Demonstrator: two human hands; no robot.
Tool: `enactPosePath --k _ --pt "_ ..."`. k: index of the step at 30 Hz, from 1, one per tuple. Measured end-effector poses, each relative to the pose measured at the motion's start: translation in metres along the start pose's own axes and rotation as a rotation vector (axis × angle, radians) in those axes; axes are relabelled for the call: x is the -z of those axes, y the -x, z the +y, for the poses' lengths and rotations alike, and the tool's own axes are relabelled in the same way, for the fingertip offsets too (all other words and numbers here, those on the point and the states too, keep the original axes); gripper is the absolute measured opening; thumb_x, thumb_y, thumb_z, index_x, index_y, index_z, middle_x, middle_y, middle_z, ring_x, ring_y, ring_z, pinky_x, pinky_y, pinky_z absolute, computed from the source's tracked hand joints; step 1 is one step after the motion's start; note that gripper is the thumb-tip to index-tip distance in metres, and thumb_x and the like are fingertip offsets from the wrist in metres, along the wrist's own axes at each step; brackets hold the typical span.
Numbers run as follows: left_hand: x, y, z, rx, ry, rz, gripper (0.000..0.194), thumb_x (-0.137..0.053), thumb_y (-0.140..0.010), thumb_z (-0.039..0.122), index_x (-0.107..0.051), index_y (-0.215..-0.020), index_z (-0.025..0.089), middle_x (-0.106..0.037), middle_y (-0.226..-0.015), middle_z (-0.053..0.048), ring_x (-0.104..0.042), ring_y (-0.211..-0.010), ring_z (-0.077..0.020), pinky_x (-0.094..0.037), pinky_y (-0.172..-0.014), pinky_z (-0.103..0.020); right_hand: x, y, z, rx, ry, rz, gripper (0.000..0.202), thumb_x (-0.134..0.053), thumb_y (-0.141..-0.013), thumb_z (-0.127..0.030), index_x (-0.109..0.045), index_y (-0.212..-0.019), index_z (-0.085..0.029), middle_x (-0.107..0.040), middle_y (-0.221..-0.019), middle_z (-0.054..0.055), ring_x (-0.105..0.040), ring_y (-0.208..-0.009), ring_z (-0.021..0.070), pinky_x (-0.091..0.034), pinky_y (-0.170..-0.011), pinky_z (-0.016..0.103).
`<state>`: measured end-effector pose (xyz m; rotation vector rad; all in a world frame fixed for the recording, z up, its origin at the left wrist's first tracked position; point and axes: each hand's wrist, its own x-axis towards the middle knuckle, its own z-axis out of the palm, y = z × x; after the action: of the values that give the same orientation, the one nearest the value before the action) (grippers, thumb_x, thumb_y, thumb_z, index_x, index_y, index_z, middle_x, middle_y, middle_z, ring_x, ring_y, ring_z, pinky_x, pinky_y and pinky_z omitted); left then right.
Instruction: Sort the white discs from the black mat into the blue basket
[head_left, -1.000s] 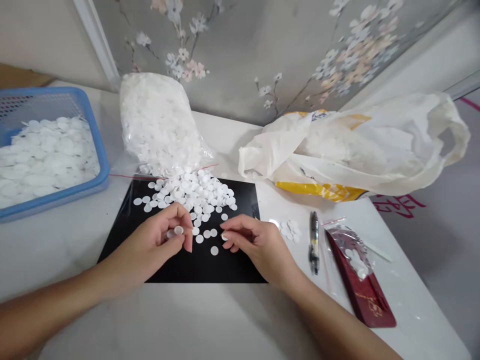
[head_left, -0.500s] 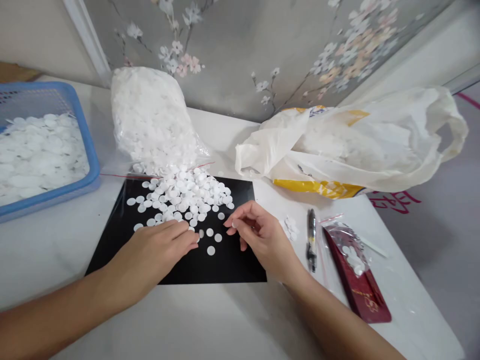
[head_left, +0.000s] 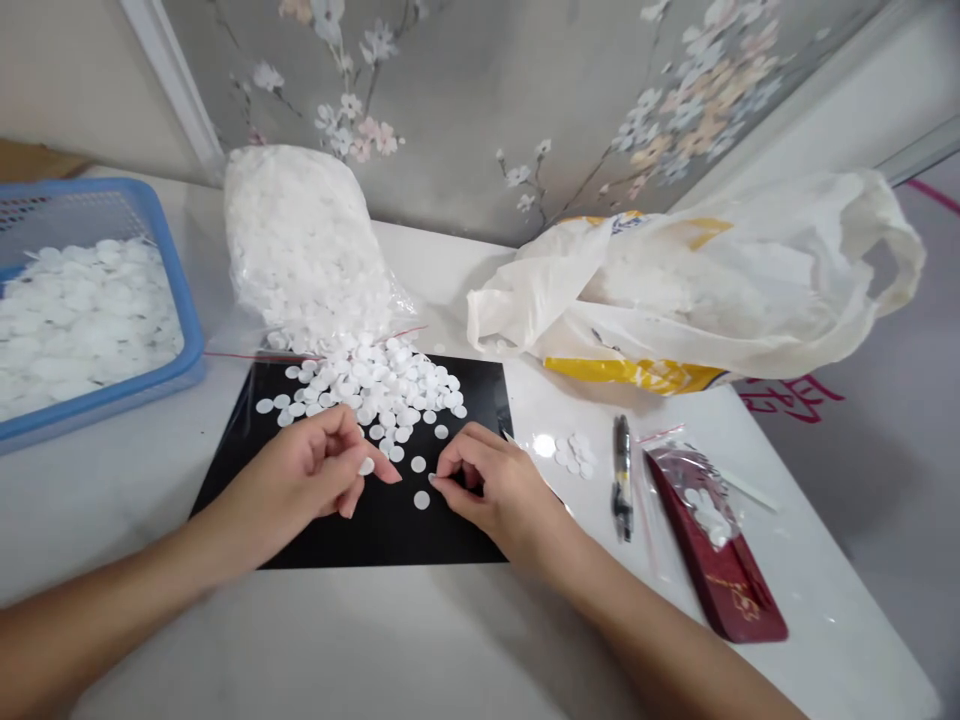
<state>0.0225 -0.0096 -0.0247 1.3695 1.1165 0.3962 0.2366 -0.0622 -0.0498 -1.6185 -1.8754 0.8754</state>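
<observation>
Fingers: left hand (head_left: 304, 472) clamped on white disc (head_left: 366, 466); right hand (head_left: 511, 492) pinching second disc (head_left: 433, 479), nearer black mat (head_left: 352, 545)'s right edge.

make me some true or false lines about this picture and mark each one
1. The left hand holds a white disc over the black mat. True.
2. The pen lies on the black mat. False: the pen lies right of it, on the table.
3. The blue basket contains white pieces. True.
4. The red case stands upright. False: the red case lies flat.
5. The right hand is inside the blue basket. False: the right hand is over the black mat.
</observation>
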Motion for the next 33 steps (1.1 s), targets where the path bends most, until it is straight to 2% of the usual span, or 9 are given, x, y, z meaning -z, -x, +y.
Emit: enactPosePath --k 5,9,13,15,18,21,25,29,33 --pt "0.003 -0.005 0.009 0.048 0.218 0.011 0.005 -0.052 -0.078 0.023 -0.047 -0.076 0.022 -0.065 -0.071 0.002 -0.049 -0.052 -0.0099 -0.029 -0.044 -0.019 0.001 0.0 0.0 -0.005 0.036 -0.044 0.015 -0.066 -0.08 -0.009 -0.06 -0.083 -0.022 -0.053 -0.082 -0.002 -0.048 -0.062 0.0102 -0.039 -0.056 0.022" --pt "-0.01 -0.003 0.0 -0.194 -0.317 -0.001 0.014 -0.053 -0.087 0.031 -0.06 -0.079 0.022 -0.055 -0.062 0.005 -0.047 -0.052 -0.0103 -0.033 -0.049 -0.021 0.006 -0.001 -0.004 -0.105 -0.068 -0.074 0.014 -0.065 -0.081 -0.014 -0.055 -0.073 -0.021 -0.053 -0.075 -0.003 -0.045 -0.058 0.0102 -0.035 -0.053 0.023" --pt "-0.025 0.002 -0.02 -0.647 -0.97 -0.037 0.02 -0.049 -0.095 0.024 -0.066 -0.105 0.023 -0.064 -0.075 0.001 -0.057 -0.066 -0.0171 -0.036 -0.054 -0.027 0.013 -0.004 -0.005 -0.185 -0.544 -0.009 0.01 -0.057 -0.088 -0.028 -0.05 -0.083 -0.023 -0.06 -0.069 -0.004 -0.047 -0.056 0.011 -0.038 -0.054 0.024" --pt "-0.029 0.002 -0.027 -0.786 -1.125 -0.024 0.023 -0.045 -0.097 0.018 -0.065 -0.107 0.02 -0.062 -0.071 0.0 -0.057 -0.065 -0.0182 -0.034 -0.053 -0.029 0.013 -0.007 -0.003 -0.175 -0.68 -0.003 0.013 -0.054 -0.091 -0.035 -0.054 -0.095 -0.022 -0.061 -0.072 -0.003 -0.045 -0.054 0.0105 -0.039 -0.053 0.025" --pt "-0.03 0.002 -0.031 -0.84 -1.155 -0.01 0.023 -0.043 -0.098 0.017 -0.064 -0.089 0.019 -0.059 -0.066 0.001 -0.055 -0.06 -0.017 -0.031 -0.051 -0.03 0.008 -0.011 -0.001 -0.162 -0.549 0.023 0.016 -0.056 -0.09 -0.034 -0.063 -0.096 -0.021 -0.062 -0.076 0.0 -0.049 -0.058 0.012 -0.04 -0.055 0.026" --pt "-0.03 0.003 -0.029 -0.733 -1.065 -0.042 0.025 -0.045 -0.098 0.021 -0.058 -0.076 0.02 -0.06 -0.067 0.002 -0.055 -0.06 -0.0156 -0.033 -0.053 -0.028 -0.003 -0.015 -0.002 -0.101 -0.233 0.059 0.001 -0.066 -0.084 -0.022 -0.066 -0.083 -0.023 -0.061 -0.077 -0.001 -0.054 -0.067 0.014 -0.042 -0.063 0.028" --pt "-0.029 0.008 -0.022 -0.422 -0.861 -0.128 0.016 -0.049 -0.09 0.016 -0.054 -0.076 0.022 -0.057 -0.066 0.005 -0.052 -0.056 -0.0126 -0.032 -0.052 -0.025 -0.009 -0.018 -0.009 -0.054 -0.021 -0.024 0.017 -0.064 -0.081 -0.007 -0.059 -0.074 -0.022 -0.059 -0.078 -0.002 -0.054 -0.066 0.0133 -0.042 -0.063 0.026" --pt "-0.015 0.016 -0.01 -0.12 -0.397 -0.218 0.01 -0.047 -0.086 0.022 -0.047 -0.076 0.023 -0.05 -0.061 0.007 -0.041 -0.05 -0.0101 -0.03 -0.045 -0.021 -0.005 -0.017 -0.014 -0.045 0.007 -0.053 0.021 -0.057 -0.083 -0.006 -0.05 -0.071 -0.022 -0.056 -0.078 -0.001 -0.052 -0.065 0.0136 -0.039 -0.059 0.026" --pt "0.011 0.018 0.0 0.031 0.167 -0.203 0.008 -0.042 -0.079 0.017 -0.04 -0.072 0.022 -0.06 -0.071 0.002 -0.035 -0.047 -0.0073 -0.028 -0.043 -0.021 0.0 -0.014 -0.015 -0.129 -0.257 -0.071 0.013 -0.051 -0.09 -0.018 -0.048 -0.078 -0.023 -0.058 -0.072 -0.002 -0.051 -0.062 0.0132 -0.04 -0.058 0.026"
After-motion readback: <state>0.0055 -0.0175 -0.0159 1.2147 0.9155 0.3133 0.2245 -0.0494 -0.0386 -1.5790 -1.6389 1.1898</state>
